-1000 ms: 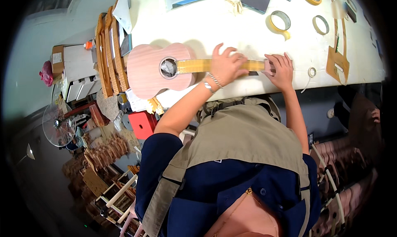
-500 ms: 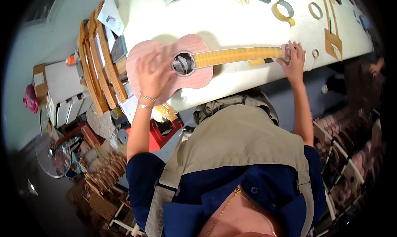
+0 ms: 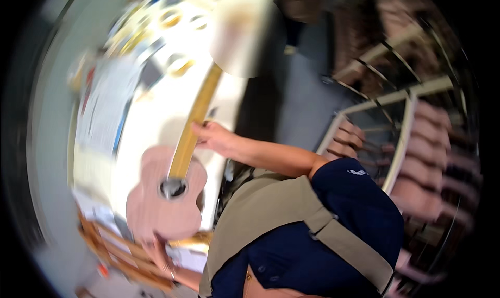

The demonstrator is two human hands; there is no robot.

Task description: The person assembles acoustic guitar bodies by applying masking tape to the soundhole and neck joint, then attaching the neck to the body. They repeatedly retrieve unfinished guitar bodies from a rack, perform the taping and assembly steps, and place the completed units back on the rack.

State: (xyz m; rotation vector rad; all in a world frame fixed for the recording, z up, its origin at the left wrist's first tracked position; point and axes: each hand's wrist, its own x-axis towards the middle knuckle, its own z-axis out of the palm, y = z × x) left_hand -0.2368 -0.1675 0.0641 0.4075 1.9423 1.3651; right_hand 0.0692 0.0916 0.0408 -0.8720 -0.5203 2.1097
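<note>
Uke (image 3: 164, 214) over worktop (image 3: 148, 123); lifted or resting, unclear. R hand (image 3: 216, 139) grips taped neck (image 3: 182, 156); L hand (image 3: 159, 254) at body's tail, hold can't tell (blur). Risk: weak tail support → body dips, dings wooden necks (image 3: 101, 242).

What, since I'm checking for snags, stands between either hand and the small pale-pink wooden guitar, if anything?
Nothing visible: the right hand meets the guitar at its long yellow-covered neck; the left hand is at the body's rounded end, exact contact blurred.
</note>
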